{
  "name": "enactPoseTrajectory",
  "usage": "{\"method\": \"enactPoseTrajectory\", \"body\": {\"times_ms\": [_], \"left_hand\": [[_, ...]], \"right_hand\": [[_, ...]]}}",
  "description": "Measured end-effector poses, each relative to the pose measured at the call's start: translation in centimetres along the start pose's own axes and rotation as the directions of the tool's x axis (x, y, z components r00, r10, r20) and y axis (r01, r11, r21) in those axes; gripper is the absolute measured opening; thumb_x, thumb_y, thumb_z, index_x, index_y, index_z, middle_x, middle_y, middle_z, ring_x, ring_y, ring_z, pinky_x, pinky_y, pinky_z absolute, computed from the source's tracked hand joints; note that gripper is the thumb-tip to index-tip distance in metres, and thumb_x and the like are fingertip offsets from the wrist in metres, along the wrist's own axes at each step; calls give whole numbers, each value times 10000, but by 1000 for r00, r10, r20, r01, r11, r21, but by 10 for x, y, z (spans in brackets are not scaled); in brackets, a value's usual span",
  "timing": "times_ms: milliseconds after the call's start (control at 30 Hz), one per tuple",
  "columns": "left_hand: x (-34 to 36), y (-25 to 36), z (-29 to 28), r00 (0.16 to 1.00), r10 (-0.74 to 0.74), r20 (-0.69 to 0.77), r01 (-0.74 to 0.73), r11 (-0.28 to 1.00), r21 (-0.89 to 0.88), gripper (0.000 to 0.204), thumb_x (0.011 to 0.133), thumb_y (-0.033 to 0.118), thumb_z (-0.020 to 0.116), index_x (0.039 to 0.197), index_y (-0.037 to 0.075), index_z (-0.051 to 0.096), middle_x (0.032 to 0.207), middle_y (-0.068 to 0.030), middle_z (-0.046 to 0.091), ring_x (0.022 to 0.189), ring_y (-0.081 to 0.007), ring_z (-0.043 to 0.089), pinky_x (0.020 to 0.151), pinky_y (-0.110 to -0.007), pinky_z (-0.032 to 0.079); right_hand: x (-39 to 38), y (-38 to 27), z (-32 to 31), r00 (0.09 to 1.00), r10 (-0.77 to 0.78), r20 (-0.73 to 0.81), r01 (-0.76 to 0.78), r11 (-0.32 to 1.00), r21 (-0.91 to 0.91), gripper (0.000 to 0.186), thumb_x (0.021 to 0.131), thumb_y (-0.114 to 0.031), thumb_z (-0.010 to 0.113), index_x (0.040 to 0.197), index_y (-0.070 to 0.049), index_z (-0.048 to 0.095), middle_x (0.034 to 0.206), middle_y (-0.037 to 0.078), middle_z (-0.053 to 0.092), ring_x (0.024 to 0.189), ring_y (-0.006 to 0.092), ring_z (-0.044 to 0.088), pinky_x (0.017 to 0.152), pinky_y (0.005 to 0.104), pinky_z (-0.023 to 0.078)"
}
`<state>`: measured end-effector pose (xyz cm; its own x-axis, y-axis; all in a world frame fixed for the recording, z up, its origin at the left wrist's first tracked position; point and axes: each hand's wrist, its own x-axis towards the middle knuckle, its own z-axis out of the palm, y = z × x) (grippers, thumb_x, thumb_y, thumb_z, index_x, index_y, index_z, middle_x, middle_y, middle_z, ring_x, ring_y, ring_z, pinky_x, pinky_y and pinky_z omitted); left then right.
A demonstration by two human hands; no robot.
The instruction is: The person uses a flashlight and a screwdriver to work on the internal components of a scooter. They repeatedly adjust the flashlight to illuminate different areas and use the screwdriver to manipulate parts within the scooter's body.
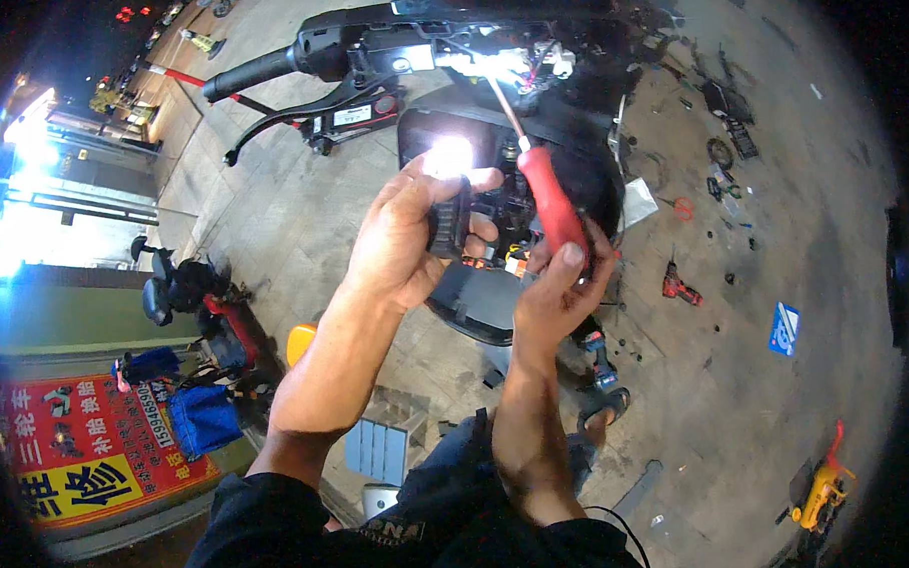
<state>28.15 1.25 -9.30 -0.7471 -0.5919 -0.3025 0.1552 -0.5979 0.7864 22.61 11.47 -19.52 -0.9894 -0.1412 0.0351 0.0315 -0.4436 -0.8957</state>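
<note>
A small black work light (450,222) is gripped in my left hand (398,236), its lit end glaring at the top. My right hand (565,295) is closed around the red handle of a screwdriver (550,196). The screwdriver's shaft slants up and left to the opened handlebar of a scooter (331,53), where wires and connectors (542,66) show under bright light. Glare hides exactly what the tip touches. The black grip (252,74) and brake lever (293,111) extend to the left. Below my hands lies the scooter's dark body (480,295).
Right of the scooter, a red cordless drill (681,284), a blue-and-white packet (784,329) and scattered small parts lie on the ground. A teal power tool (601,364) is near my foot. A yellow tool (822,493) lies far right. Left are a grey-blue stool (377,451) and a parked scooter (231,332).
</note>
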Motion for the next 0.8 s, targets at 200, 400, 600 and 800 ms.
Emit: {"method": "enactPoseTrajectory", "body": {"times_ms": [200,400,600,800], "left_hand": [[-17,-45,7,975,-175,134,126,941,313,291,941,324,575,1097,79,564,846,-3,610,551,-70,531,452,-211,424],[-38,-77,15,963,-162,217,112,967,227,262,930,269,592,1089,60,584,827,5,606,632,-61,530,538,-211,435],[-39,-86,32,929,-164,331,213,970,-118,264,902,273,627,1044,52,605,914,3,624,850,-92,571,811,-267,452],[-16,-147,99,937,-80,339,171,953,-249,298,886,271,648,1085,54,604,953,-7,634,887,-103,581,841,-282,456]], "right_hand": [[-23,-8,-58,968,-67,241,63,998,24,453,910,-295,507,1250,-7,423,1081,135,540,844,175,540,718,310,466],[-17,-41,-103,818,-242,521,420,871,-256,507,876,-360,546,1213,8,451,1068,140,538,899,187,532,790,320,449],[148,-69,-123,762,-149,630,408,866,-288,448,960,-418,447,1002,19,540,871,88,597,761,160,551,687,296,459],[430,-52,-11,356,-73,932,754,612,-240,478,907,-139,617,1333,-19,436,1280,137,548,1186,216,531,1009,341,399]]}}
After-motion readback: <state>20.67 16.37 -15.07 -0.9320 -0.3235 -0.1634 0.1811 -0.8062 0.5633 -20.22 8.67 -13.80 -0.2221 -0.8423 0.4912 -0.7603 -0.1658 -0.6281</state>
